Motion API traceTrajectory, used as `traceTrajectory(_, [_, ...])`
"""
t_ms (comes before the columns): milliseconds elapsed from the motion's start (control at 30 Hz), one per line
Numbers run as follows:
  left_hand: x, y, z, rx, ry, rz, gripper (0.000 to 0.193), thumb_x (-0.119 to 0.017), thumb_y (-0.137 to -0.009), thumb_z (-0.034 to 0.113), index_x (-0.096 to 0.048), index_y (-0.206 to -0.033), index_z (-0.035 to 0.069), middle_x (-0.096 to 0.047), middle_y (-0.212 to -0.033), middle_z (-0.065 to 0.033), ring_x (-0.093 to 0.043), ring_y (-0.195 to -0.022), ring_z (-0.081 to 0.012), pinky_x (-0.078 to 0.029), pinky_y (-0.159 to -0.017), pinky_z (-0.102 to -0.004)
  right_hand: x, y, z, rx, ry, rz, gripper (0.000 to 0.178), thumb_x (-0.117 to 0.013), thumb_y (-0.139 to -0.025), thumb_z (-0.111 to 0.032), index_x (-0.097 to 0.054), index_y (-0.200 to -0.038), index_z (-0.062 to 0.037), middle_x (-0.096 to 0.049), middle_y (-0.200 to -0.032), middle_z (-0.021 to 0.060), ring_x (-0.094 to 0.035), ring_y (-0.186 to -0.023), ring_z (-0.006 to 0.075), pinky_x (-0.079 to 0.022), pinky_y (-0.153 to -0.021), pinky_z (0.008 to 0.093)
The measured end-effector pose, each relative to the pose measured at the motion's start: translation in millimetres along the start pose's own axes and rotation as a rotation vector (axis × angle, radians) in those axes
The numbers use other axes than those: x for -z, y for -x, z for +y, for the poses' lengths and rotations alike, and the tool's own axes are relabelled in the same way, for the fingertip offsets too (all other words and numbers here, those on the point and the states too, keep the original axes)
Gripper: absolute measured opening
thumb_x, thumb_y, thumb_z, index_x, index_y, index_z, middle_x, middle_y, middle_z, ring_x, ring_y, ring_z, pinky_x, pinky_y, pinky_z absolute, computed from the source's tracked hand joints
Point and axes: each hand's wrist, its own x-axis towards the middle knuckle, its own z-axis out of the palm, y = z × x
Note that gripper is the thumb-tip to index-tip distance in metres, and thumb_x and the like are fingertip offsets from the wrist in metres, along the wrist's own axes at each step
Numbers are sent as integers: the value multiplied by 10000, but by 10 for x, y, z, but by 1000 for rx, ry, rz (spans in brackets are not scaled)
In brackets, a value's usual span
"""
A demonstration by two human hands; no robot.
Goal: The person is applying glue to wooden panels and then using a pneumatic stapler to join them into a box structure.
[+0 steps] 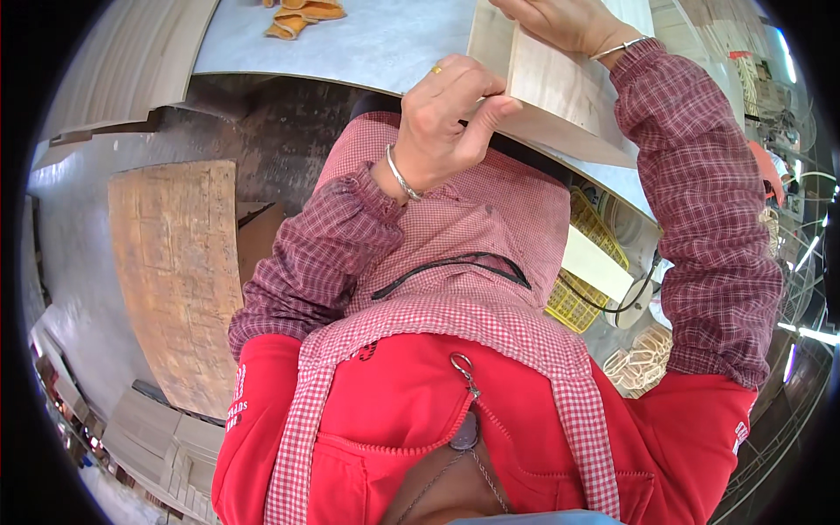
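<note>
Head view: our left hand [451, 114] has its fingers clamped on the near left corner of the pale wooden box [564, 92] at the tabletop [385, 44] edge; our right hand [564, 22] rests on its far side, fingertips cropped, so we cannot tell their grip.

Our left hand [451, 114] curls, thumb [492, 120] near index finger [477, 85]. Our right hand [564, 22] reaches farther forward.

The workpiece [560, 87] looks smooth, matt wood, the apron [429, 234] woven cloth, the left bracelet [399, 177] glossy metal.
</note>
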Motion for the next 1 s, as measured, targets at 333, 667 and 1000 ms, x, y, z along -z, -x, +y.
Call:
traceTrajectory(333, [-40, -28, -37, -72, -44, 43, 113, -706, -770, 98, -611, -758, 39, -584, -719, -31, -483, -628, -154, -418, -597, -246, 28, -90, -53, 147, 411, 217, 260, -471, -909, -151, -538, -676, -57, -596, -698, 94, -520, -701, 271, -409, -772, 330])
traceTrajectory(667, [115, -365, 24, 716, 440, -203, 171, -668, -842, 193, -645, -810, 27, -616, -772, -18, -516, -697, -100, -402, -667, -191, 28, -162, -44, -192, 131, -69, 115, -519, -871, -148, -589, -859, -58, -630, -963, 90, -564, -839, 269, -434, -827, 333])
traceTrajectory(1000, [39, -502, -60, 702, 369, -241, 154, -640, -849, 192, -643, -907, 49, -598, -807, 0, -512, -767, -81, -398, -747, -190, 837, 1794, -118, -1047, -18, 455, 341, -588, -877, -233, -594, -1168, -56, -642, -1072, 92, -607, -922, 224, -463, -823, 303])
